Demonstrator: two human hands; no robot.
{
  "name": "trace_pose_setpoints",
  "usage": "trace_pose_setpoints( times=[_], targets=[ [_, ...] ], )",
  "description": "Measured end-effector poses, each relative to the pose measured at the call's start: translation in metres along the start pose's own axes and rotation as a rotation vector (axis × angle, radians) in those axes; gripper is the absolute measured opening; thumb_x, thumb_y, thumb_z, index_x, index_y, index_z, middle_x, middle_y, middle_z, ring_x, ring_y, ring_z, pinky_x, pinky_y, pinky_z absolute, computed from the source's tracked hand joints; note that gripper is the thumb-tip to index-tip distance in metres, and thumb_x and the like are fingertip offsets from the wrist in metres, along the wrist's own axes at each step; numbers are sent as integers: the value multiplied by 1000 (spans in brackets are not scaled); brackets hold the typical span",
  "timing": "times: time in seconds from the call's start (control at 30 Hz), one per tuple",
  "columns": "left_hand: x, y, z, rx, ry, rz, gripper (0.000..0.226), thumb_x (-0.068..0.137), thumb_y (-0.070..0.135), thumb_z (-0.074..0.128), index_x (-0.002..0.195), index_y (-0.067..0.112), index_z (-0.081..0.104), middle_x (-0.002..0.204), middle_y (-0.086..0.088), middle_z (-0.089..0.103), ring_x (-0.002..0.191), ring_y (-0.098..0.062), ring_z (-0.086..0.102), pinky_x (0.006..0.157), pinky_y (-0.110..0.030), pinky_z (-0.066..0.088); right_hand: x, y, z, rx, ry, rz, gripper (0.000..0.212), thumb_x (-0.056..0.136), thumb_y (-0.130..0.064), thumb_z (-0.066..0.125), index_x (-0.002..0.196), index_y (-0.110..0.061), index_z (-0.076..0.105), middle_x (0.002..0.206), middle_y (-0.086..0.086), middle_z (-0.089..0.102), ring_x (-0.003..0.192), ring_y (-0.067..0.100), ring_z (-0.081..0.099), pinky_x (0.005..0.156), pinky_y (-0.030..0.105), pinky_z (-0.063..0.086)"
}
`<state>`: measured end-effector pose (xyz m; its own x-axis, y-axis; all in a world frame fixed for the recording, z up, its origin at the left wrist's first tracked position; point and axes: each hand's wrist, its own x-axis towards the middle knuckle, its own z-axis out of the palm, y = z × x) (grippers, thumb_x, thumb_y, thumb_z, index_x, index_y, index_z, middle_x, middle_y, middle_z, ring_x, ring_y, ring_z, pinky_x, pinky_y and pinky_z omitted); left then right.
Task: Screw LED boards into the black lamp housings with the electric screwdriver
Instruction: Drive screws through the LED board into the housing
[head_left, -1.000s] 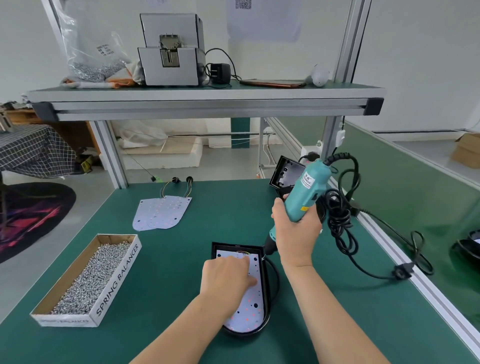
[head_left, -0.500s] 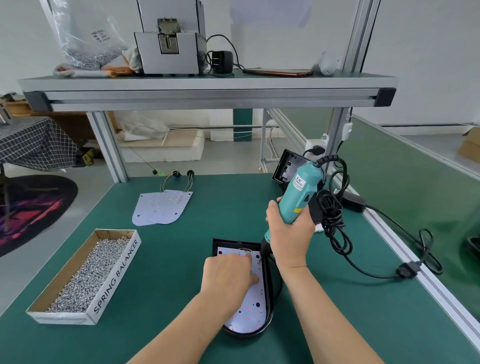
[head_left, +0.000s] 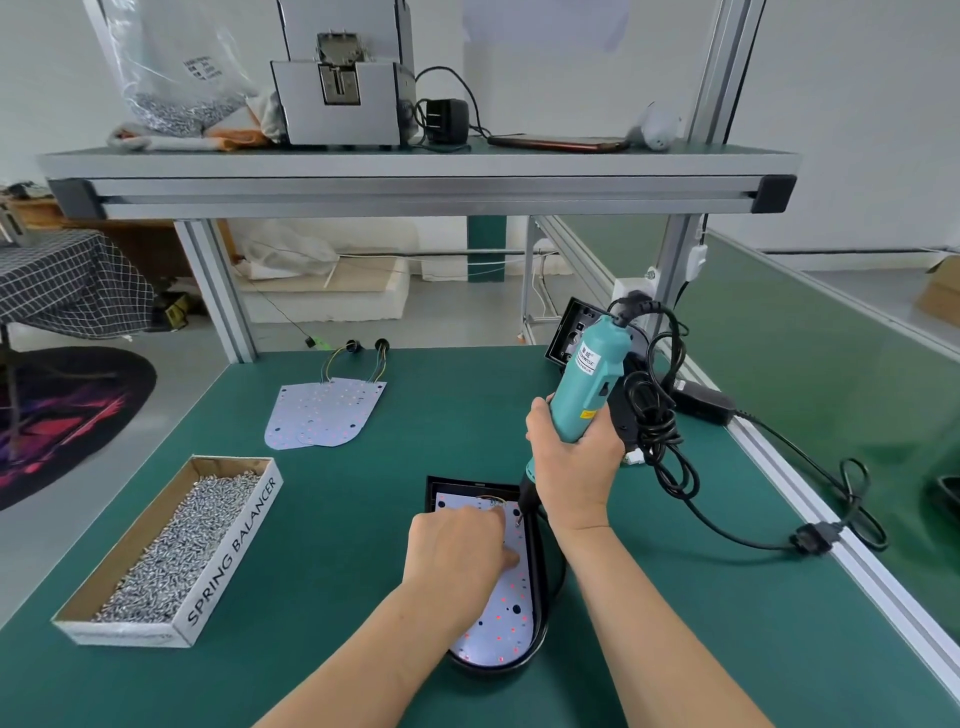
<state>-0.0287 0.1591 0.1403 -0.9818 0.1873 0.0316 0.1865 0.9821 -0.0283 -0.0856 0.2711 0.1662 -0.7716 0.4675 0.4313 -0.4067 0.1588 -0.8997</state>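
A black lamp housing (head_left: 540, 566) lies on the green table in front of me, with a white LED board (head_left: 506, 618) seated inside it. My left hand (head_left: 457, 551) rests on the board's upper half, fingers curled and fingertips pressing near its top right corner. My right hand (head_left: 569, 467) grips the teal electric screwdriver (head_left: 587, 384) nearly upright, its dark bit tip touching the board's top right corner beside my left fingertips. Any screw under the tip is too small to make out.
A cardboard box of screws (head_left: 171, 545) sits at the left. Two spare LED boards (head_left: 322, 413) with wires lie farther back. Another black housing (head_left: 571, 335) leans behind the screwdriver. The coiled black cord (head_left: 665, 431) trails right to the table's aluminium edge. A shelf (head_left: 415, 176) spans overhead.
The screwdriver has stood up a little straighter and its tip has settled onto the board's top right corner. My left hand stays on the board.
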Motion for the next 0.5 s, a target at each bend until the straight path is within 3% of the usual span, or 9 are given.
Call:
trace_pose_setpoints(
  times=[0.3, 0.5],
  targets=[
    [1, 0, 1, 10, -7, 6, 26, 99, 49, 48, 105, 24, 55, 61, 4, 39, 68, -25, 48, 49, -30, 17, 1, 2, 2, 7, -25, 48, 38, 71, -45, 64, 77, -10, 51, 67, 19, 62, 61, 38, 61, 57, 50, 53],
    [1, -1, 0, -11, -17, -4, 20, 98, 45, 50, 98, 25, 53, 61, 4, 38, 68, -24, 47, 49, -30, 16, 1, 3, 0, 27, -65, 8, 11, 75, -33, 68, 80, -26, 60, 65, -1, 64, 59, 26, 63, 58, 39, 56]
  ],
)
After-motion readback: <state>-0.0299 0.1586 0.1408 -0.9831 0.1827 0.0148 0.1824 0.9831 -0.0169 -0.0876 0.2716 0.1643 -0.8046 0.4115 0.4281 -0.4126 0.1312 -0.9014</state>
